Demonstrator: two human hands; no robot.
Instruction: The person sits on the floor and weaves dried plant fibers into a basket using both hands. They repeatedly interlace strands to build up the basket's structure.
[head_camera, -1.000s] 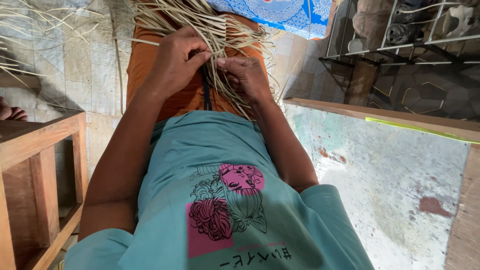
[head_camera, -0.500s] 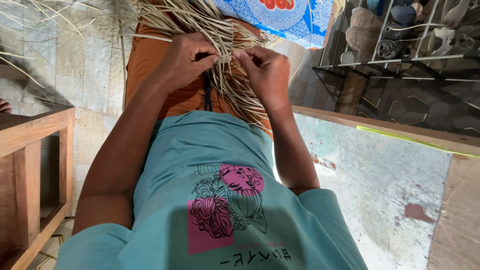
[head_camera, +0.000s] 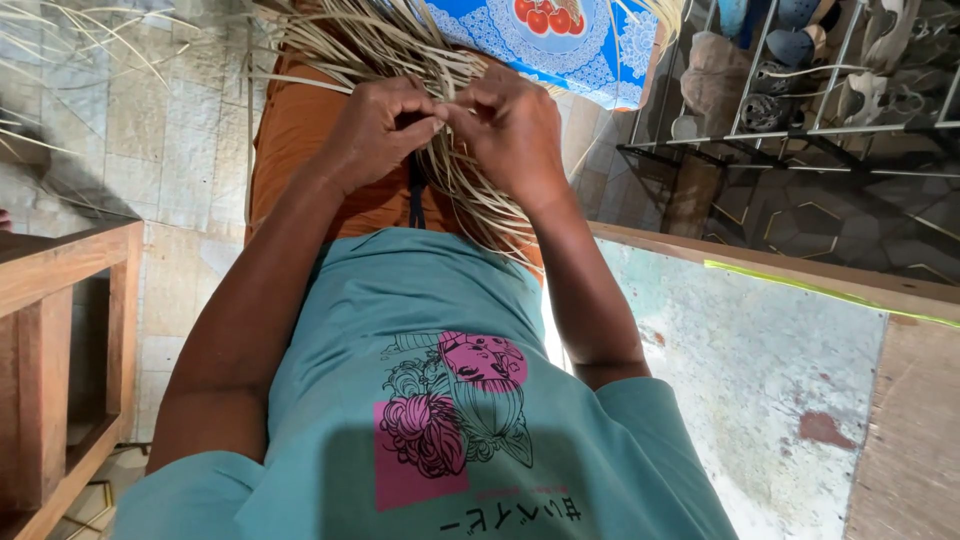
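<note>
Two hands pinching pale straw strips over an orange lap.
Left hand (head_camera: 375, 130) & right hand (head_camera: 515, 130) both closed on straw strips (head_camera: 470, 190); strips' long axis runs from lap (head_camera: 300, 150) outward, away from torso.

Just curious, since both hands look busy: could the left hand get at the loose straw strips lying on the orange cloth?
Probably yes. The left hand already rests among the straw strips on the orange cloth, right beside the right hand, with nothing between it and them.

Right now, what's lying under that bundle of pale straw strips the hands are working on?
Under the straw strips an orange cloth covers the lap, with a dark cord running down it. The left hand and right hand pinch strips together, hiding what lies beneath them.
</note>
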